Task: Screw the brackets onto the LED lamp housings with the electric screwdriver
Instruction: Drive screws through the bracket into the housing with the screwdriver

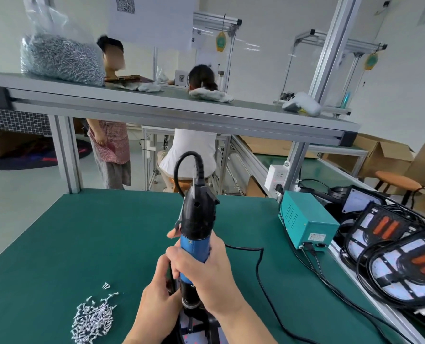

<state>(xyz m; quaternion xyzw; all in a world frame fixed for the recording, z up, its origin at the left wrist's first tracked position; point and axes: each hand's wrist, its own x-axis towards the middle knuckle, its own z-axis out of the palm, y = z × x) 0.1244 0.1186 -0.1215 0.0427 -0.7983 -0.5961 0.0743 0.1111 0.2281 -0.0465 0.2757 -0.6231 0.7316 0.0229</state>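
Head view, lower centre of frame: right hand (201, 274) wraps the blue barrel of the electric screwdriver (196, 229), grip curled tight round it. Tool stands near upright, black top toward mid-frame, and its black cable (258, 264) loops away right across the worktop (82, 244).

Left hand (156, 301) sits just below and left of the right, fingers curled in against the driver's lower black section. Something dark shows between the fingers; cannot tell whether the grip pinches it or only steadies the tool.

LED lamp housing (194, 330) at the bottom edge, directly under the driver's nose, mostly hidden by both wrists. Bracket not made out.

Loose pile of screws (92, 321) in the lower left, on the green mat, well apart from the hands.

Right side: teal power supply box (308, 219) at the worktop's edge, cables plugged into its front. Beyond it, a stack of lamp housings (392, 264), black frames with orange strips.

Upper left: clear bag of screws (60, 58) on the overhead shelf (156, 105). Two people behind the shelf, one standing, one seated.
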